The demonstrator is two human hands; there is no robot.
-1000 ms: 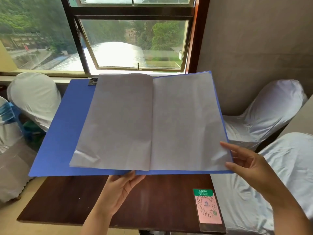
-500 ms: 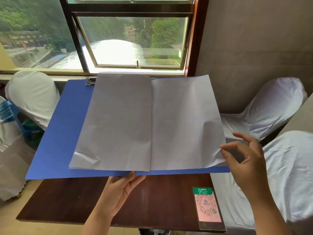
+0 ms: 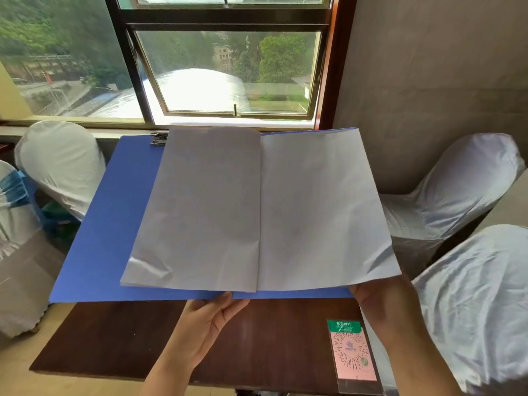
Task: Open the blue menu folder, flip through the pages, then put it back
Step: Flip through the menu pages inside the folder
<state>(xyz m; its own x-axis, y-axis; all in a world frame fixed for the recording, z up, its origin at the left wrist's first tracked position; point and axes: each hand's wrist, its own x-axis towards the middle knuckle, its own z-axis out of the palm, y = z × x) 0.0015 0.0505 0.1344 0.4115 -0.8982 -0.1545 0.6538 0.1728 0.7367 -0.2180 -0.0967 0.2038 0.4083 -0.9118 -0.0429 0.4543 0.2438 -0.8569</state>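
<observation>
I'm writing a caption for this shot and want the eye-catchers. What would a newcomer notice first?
The open blue folder fills the middle, held up over a dark wooden table, its pale pages spread wide. The left hand supports its near edge at the spine and the right hand grips the bottom right corner. Behind it a bright window glares, and a pink QR card sits at the table's near right.

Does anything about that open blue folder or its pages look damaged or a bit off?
Yes: the left page has a creased, bent lower-left corner, and the right page is wrinkled and lifting near the right hand. The blue folder overhangs the table, propped by the left hand.
</observation>
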